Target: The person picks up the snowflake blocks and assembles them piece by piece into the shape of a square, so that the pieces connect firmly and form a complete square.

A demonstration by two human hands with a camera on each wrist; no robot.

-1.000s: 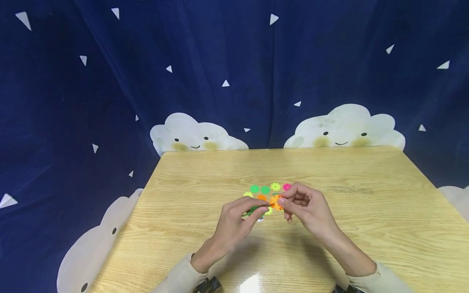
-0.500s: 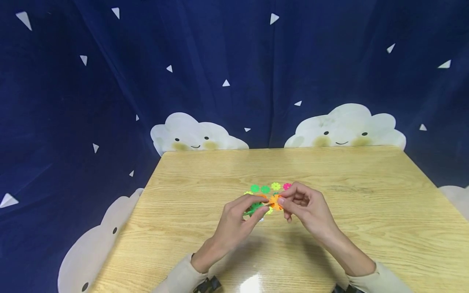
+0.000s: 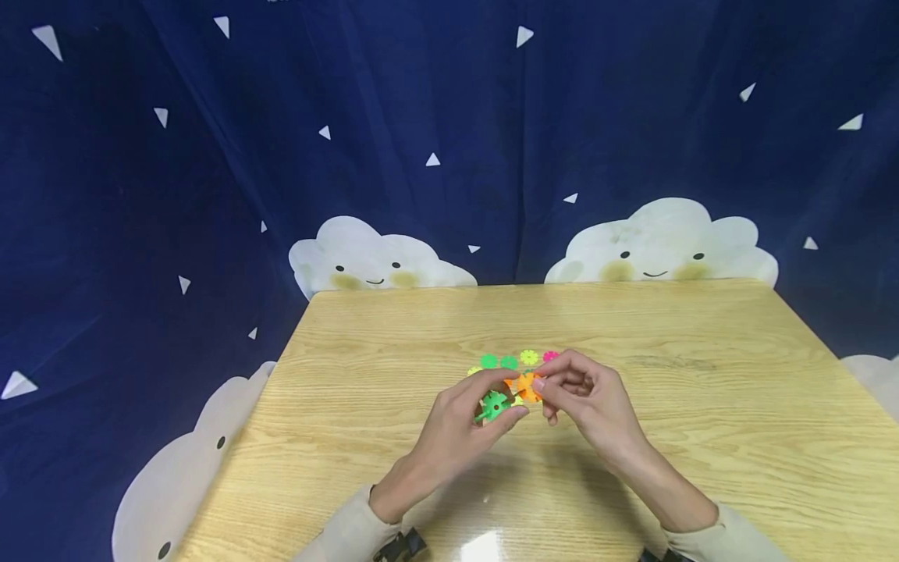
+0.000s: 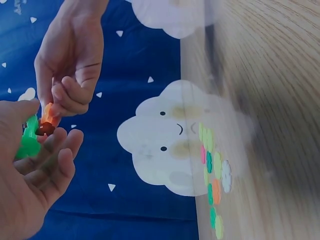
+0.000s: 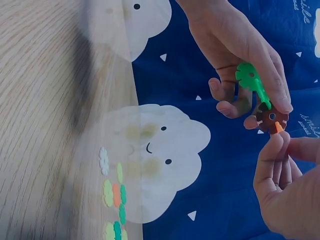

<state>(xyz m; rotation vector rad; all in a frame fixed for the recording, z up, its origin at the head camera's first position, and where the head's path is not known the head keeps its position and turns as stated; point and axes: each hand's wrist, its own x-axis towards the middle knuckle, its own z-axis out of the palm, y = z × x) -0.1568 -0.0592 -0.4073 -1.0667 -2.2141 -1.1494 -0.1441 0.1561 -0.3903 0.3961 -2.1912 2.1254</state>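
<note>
Several notched plastic discs are joined in a small chain between the hands, above the table. At its right end my right hand [image 3: 593, 398] pinches an orange notched disc [image 3: 527, 386] between thumb and fingertips. A brown notched disc [image 5: 264, 120] sits between the orange one and the green notched discs [image 3: 495, 406], best seen in the right wrist view. Around the green and brown part, my left hand [image 3: 456, 417] has its thumb and fingers spread apart; its fingertips lie close to the brown disc, and whether they touch it is unclear.
Beyond the hands, loose flat discs lie on the wooden table [image 3: 393, 336]: green [image 3: 488, 361], yellow [image 3: 529, 357], pink [image 3: 551, 357], orange [image 4: 216, 191] and white [image 4: 226, 176]. A dark blue curtain [image 3: 379, 94] with clouds hangs behind the table.
My left thumb and fingers have spread apart from their pinch on the chain, and the green disc has come into fuller view. The right hand keeps its place on the orange disc.
</note>
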